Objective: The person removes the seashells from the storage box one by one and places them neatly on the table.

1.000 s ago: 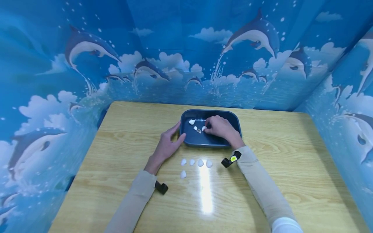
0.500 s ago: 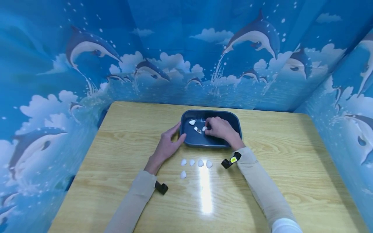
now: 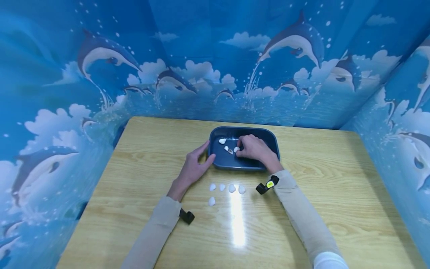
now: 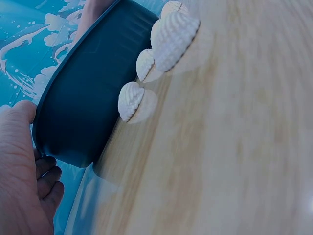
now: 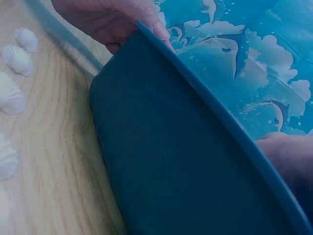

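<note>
Left arm [image 3: 152, 229]: extended forward. Left hand [image 3: 195, 165]: thumb spread from the fingers. Right arm [image 3: 304, 215]: extended forward, angled inward. Right hand [image 3: 256, 147]: back uppermost, fingers bent downward.

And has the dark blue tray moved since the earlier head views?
No; against the far edge of the wooden table, in the head view, the dark blue tray shows no shift either way.

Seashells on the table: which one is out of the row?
The lone shell below the row's left end in the head view; the other four shells line up near the tub.
</note>
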Demonstrator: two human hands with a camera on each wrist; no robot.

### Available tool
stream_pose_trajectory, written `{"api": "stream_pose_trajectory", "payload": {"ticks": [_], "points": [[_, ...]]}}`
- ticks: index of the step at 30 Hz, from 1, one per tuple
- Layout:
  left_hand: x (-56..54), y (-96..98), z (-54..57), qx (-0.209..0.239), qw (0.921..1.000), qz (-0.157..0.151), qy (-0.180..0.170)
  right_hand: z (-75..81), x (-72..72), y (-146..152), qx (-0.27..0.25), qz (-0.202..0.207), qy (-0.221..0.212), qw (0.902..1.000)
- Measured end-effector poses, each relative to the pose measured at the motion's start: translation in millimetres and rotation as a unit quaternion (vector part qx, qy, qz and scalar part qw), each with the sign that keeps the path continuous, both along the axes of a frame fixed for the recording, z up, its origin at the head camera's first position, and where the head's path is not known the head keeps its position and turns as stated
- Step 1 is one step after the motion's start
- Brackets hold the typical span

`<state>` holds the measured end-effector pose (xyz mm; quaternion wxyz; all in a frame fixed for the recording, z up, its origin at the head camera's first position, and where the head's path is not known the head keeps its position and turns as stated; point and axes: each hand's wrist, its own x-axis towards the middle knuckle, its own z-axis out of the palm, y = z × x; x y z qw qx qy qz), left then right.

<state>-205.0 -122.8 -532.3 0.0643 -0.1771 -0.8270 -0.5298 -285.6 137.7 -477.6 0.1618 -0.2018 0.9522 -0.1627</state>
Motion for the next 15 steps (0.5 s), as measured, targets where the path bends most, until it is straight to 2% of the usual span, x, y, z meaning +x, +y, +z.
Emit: {"api": "stream_pose_trajectory", "payload": {"ticks": [15], "points": [[0.1,0.4,0.4,0.003,1.0000,-0.002,-0.007,9.8,15.7,6.6,-0.029,-0.012,0.009,0.9995]]}}
